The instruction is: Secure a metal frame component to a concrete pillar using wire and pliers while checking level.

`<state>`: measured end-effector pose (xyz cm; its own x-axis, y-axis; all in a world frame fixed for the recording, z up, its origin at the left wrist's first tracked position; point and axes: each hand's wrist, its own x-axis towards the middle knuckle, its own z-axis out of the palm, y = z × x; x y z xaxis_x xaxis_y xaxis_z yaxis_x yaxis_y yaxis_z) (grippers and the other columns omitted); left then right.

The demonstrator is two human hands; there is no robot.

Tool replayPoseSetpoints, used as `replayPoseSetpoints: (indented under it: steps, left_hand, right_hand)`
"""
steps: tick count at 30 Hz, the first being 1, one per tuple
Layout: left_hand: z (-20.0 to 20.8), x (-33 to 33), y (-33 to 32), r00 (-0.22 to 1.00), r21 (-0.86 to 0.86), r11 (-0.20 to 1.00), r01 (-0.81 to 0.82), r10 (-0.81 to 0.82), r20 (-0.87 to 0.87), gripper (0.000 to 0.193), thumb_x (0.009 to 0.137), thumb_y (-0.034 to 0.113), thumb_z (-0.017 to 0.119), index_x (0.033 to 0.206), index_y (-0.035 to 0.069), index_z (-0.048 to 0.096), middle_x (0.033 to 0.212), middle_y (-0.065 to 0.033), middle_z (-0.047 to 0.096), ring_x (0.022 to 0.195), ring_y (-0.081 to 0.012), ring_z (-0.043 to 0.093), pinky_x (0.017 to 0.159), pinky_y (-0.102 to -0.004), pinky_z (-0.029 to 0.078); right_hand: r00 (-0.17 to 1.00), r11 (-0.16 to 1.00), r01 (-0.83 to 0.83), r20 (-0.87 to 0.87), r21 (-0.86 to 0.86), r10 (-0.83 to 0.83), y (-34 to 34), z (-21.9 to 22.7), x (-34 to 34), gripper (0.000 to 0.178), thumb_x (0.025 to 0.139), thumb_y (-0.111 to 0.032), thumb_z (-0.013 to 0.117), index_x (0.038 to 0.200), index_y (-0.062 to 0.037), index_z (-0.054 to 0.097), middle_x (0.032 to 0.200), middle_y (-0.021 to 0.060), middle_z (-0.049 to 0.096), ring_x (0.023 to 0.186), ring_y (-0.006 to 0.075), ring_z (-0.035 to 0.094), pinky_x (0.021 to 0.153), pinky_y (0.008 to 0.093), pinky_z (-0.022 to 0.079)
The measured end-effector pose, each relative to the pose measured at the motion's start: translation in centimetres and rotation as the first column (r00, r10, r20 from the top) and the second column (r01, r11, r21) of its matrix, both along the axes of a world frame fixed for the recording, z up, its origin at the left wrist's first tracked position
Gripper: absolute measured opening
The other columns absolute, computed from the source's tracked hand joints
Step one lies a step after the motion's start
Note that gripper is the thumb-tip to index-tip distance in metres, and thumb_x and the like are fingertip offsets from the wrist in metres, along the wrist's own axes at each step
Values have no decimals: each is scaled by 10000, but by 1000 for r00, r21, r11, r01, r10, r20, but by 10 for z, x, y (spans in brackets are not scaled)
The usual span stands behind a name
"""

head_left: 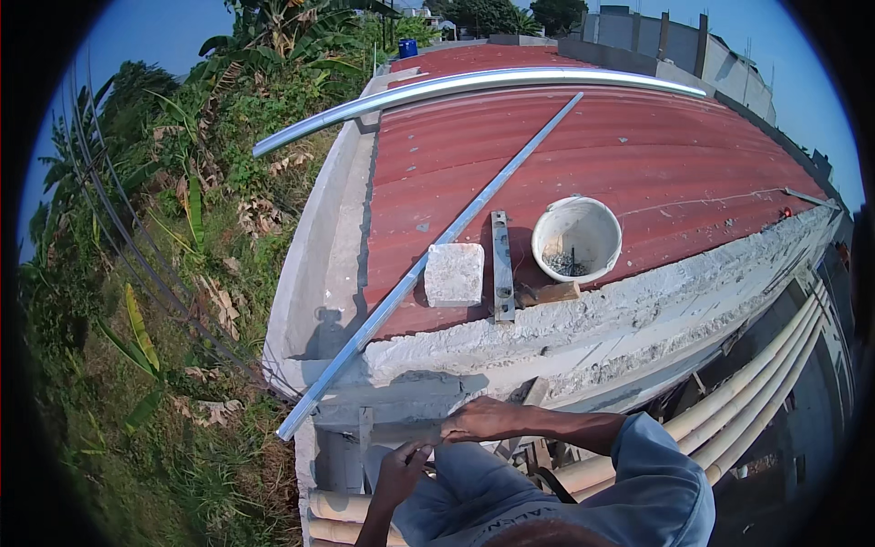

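My right hand (478,420) is closed in front of my lap, palm turned down, close to the concrete wall edge. Just below and to its left, my left hand (404,470) is closed in a pinch with the thumb against the fingers. Whatever lies between the fingers is too small to make out. Beyond the hands, a pale block (454,274) sits on the red corrugated roof (510,137). Beside it lies a metal bar with holes, like a spirit level (503,264). A white bucket (606,228) holds small dark pieces, perhaps nails.
A long metal channel (437,232) slants across the roof, its near end jutting past the wall (510,351) at my left. Another metal length (474,84) crosses farther off. Bamboo poles (766,374) run beneath me over a drop. Dense plants (182,301) grow below left, with cables (137,223) nearby.
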<state>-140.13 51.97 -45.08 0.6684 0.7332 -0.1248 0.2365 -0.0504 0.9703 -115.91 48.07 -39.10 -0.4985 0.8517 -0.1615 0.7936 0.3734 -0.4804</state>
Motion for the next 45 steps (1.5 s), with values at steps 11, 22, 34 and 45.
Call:
replayPoseSetpoints:
  steps: [11,22,34,45]
  left_hand:
    - [45,-2,12,949,488,845,219,-67,-309,242,914,301,602,978,100,720,946,-109,692,813,-315,665,703,-394,521]
    - [55,-16,10,957,446,876,186,-60,-283,227,908,292,607,964,105,723,878,-83,697,822,-289,668,723,-381,515]
    - [65,-29,29,952,556,810,185,-8,-306,187,907,254,617,956,113,729,886,-94,689,792,-273,663,702,-376,516]
    - [54,-53,34,972,548,821,159,-34,-231,196,899,246,611,968,101,723,855,-100,686,788,-278,662,720,-377,516]
  right_hand:
    - [971,984,174,-171,27,-167,-31,-29,4,323,987,-340,454,1190,-125,585,1020,174,654,953,367,635,800,449,507]
    - [945,946,322,-74,34,-318,-47,-16,0,283,972,-332,484,1146,-150,614,1066,97,678,930,310,660,719,412,541]
    - [994,985,109,36,-133,-105,-60,1,-1,297,995,-374,418,1137,-179,590,901,160,666,909,351,641,737,455,488]
    - [986,998,-20,-164,-58,10,-69,9,11,251,982,-320,462,1129,-148,571,857,106,678,795,313,659,676,430,496]
